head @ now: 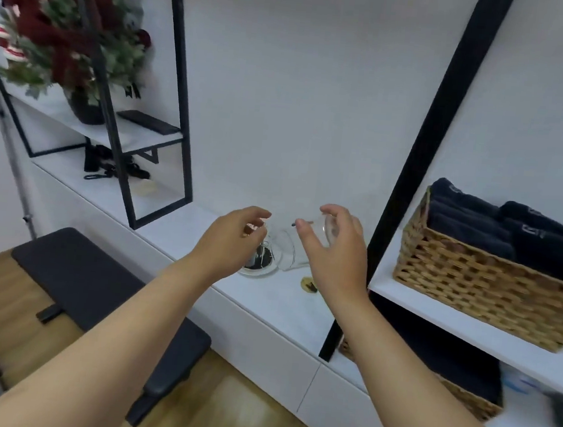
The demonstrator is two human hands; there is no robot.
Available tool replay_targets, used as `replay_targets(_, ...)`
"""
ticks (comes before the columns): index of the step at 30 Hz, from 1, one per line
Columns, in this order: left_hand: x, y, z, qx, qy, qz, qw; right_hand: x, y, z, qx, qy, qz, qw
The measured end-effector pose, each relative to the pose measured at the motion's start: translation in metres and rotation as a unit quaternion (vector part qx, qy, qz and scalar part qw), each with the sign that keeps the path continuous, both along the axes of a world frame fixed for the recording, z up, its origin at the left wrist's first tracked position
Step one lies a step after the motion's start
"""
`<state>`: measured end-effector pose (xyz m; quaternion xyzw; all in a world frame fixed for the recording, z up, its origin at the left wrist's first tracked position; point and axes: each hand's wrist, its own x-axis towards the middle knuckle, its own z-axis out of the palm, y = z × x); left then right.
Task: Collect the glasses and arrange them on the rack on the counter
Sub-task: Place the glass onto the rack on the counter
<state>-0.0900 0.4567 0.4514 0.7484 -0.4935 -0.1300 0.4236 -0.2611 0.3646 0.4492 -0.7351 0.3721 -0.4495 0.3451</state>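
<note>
Right hand (329,252) grips a tilted glass (308,247); left hand (236,240) loosely curled beside it.

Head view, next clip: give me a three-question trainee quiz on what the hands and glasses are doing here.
1. True or false: the right hand holds a clear glass.
2. What sits in the wicker basket on the shelf? A) dark folded towels B) plates C) bottles
3. Fill in: the left hand reaches over the glasses on the white ____.

Key: 1 true. 2 A, the dark folded towels. 3 counter, where another glass lies tilted between the hands.
</note>
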Motion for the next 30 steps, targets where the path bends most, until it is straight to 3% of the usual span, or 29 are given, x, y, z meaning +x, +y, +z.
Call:
replay_targets(7, 0.12, -0.104, -0.048, 0.047, -0.025, -0.041, 0.998, 0.112, -0.092, -0.042, -0.051, 0.082, -0.055, 0.994)
replay_targets(16, 0.208, -0.225, -0.126, 0.106, -0.061, -0.082, 0.989, 0.195, -0.208, -0.126, -0.078, 0.193, -0.048, 0.977)
replay_targets(30, 0.297, -0.361, -0.322, 0.158, -0.068, -0.076, 0.982, 0.28, -0.351, -0.311, -0.096, 0.291, -0.033, 0.951)
